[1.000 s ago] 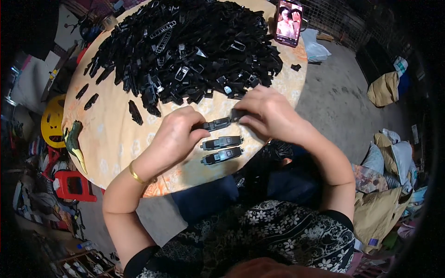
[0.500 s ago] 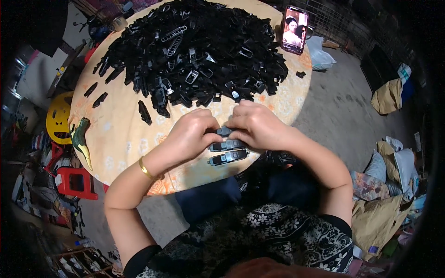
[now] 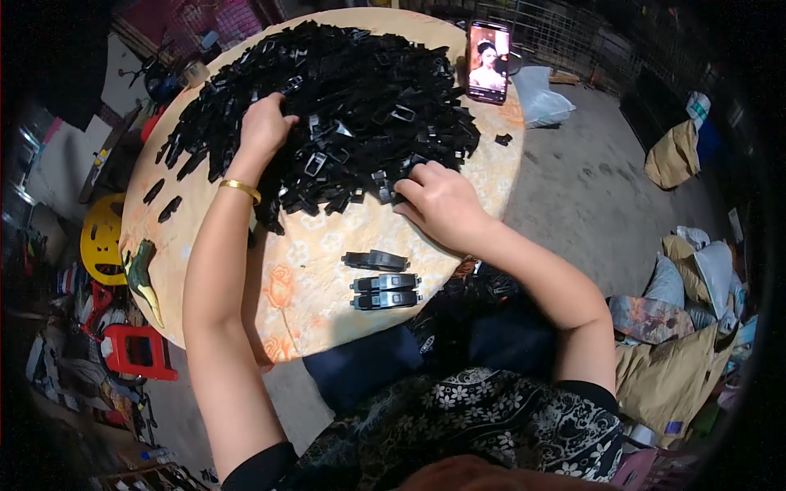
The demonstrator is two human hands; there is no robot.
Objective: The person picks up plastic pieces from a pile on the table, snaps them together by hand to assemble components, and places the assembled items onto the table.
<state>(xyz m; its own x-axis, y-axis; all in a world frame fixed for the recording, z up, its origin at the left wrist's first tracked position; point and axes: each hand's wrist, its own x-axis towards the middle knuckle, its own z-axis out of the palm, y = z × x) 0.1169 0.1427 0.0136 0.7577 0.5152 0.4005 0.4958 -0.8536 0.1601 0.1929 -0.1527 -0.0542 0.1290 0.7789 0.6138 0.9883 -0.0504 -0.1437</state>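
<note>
My left hand reaches into the large heap of small black plastic parts, its thumb spread from the fingers. Some of its fingertips are hidden among the parts. At the heap's near right edge is my right hand, with bent fingers and the thumb held apart. Its fingertips are close to a shiny dark part. Nearer to me lie three long black plastic pieces, roughly parallel. The farthest piece lies a little apart, while the middle piece and nearest piece lie side by side.
A round table with a flowered cloth bears everything. A phone showing a video stands at the far right. At the left edge lies a green and yellow curved object. Red and yellow plastic stools stand left, and sacks at right.
My hands have parted from above the long pieces. The left moved far left onto the heap, the right to its near edge. A third piece now lies uncovered, and the view has shifted.
</note>
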